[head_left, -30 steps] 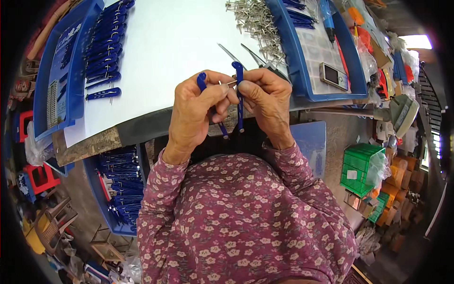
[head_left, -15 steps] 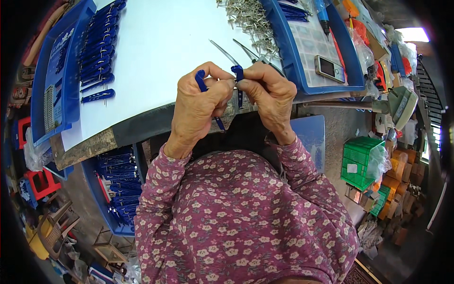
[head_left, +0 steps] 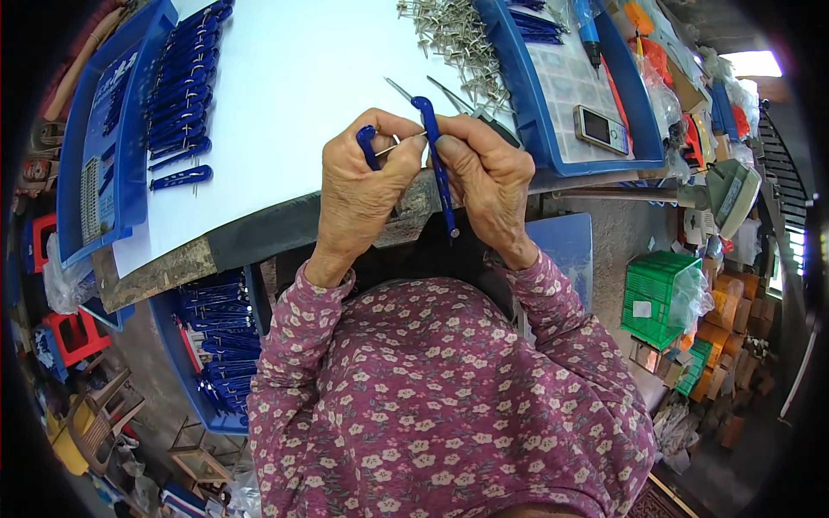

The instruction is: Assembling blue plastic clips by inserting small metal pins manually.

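Note:
Close together above the table's front edge are my two hands. My right hand pinches a long blue handle-like piece with holes along it; it hangs nearly upright, a round metal pin head at its lower end. My left hand is closed around a second blue piece, its curved top sticking out, most of it hidden by the fingers. A thin metal pin shows by the left fingertips. Behind the hands lies a pointed metal tool beside a dark-handled one.
A pile of metal pins lies on the white sheet. Blue pieces are lined up at left, beside a blue tray. A right-hand tray holds a phone. Below, a blue bin is full of blue pieces.
The blue piece in my right hand has turned and now shows its full length, its lower end further down. My left hand still grips its piece; a thin pin is now visible there.

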The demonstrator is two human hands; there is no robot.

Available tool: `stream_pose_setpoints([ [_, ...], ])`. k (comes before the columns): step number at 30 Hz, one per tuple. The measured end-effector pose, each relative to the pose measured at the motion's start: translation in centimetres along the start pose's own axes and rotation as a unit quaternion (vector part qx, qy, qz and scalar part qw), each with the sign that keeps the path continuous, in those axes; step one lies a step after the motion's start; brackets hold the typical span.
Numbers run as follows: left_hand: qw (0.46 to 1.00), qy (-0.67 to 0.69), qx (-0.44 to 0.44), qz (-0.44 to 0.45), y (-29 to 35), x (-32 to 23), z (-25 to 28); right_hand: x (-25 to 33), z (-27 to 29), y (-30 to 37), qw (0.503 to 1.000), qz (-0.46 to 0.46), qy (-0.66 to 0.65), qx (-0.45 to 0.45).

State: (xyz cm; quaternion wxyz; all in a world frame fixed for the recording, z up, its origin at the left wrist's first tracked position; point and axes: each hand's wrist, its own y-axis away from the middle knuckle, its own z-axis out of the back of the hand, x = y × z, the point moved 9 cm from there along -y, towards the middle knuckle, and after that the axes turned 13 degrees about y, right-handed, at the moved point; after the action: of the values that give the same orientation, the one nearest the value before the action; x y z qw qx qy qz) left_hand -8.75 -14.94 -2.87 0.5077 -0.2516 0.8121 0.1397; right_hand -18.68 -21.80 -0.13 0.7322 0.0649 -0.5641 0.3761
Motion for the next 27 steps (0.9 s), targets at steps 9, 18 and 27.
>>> stream_pose_setpoints([
  [9,0.993,0.092,0.01,0.07,-0.1,0.8,-0.2,0.9,0.1,-0.2,0.998,0.061,0.034,-0.007],
  [18,0.99,0.118,-0.005,0.074,-0.3,1.3,-0.1,0.6,-0.1,-0.2,0.995,0.089,0.05,-0.014],
  [27,0.986,0.137,-0.049,0.083,-0.6,2.1,0.5,0.5,-0.5,-0.6,0.991,0.094,0.096,0.018],
])
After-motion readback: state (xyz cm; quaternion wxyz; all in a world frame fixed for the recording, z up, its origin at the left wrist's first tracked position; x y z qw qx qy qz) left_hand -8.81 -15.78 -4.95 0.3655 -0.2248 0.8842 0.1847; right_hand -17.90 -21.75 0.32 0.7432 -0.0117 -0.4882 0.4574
